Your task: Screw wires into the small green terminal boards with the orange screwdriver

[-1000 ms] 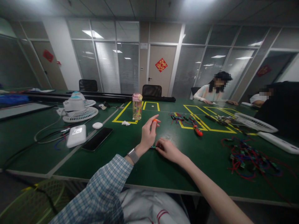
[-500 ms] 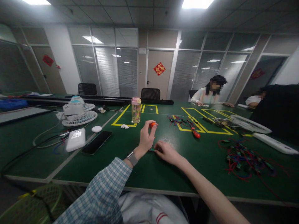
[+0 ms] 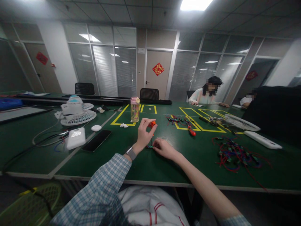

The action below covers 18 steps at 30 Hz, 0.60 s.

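My left hand [image 3: 144, 134] is closed around the orange handle of a screwdriver [image 3: 153, 123], held upright with its thin shaft pointing down. Below it, a small green circuit board [image 3: 149, 146] lies on the table. The fingertips of my right hand [image 3: 165, 148] pinch the board's right end, and partly cover it. Whether the screwdriver's tip touches the board is too small to tell.
To the right lies a tangle of red and blue wires with small green boards [image 3: 235, 153]. Beyond are another wire bunch [image 3: 175, 120] and a red-handled tool [image 3: 191, 131]. A bottle [image 3: 134, 110], phone [image 3: 97, 140] and white fan [image 3: 78, 116] stand or lie leftward. A co-worker [image 3: 207, 92] sits across.
The whole view has shifted slightly. My left fingers have turned on the orange handle, so more of it shows. My right hand still holds the board in about the same place.
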### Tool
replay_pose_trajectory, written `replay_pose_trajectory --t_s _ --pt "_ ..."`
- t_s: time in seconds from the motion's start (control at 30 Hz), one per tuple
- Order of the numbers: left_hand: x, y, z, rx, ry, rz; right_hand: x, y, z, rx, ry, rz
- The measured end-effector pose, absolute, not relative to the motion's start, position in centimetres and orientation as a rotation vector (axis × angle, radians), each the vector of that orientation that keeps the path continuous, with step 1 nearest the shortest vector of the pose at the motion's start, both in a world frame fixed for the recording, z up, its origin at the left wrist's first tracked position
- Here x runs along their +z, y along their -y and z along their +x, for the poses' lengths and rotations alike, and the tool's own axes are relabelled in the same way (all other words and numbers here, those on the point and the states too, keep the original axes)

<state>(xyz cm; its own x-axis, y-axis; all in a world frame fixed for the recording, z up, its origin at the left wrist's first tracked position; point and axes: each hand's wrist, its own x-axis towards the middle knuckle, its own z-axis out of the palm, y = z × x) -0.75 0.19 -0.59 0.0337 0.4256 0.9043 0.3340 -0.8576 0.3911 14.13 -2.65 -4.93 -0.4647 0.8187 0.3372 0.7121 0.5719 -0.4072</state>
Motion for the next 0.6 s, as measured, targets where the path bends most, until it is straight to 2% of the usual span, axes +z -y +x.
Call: replay_pose_trajectory --t_s 0.6 --pt "-1.01 -0.44 -0.45 1.935 -0.825 2.075 -4.89 2.7 14.02 0.306 2.299 -1.255"
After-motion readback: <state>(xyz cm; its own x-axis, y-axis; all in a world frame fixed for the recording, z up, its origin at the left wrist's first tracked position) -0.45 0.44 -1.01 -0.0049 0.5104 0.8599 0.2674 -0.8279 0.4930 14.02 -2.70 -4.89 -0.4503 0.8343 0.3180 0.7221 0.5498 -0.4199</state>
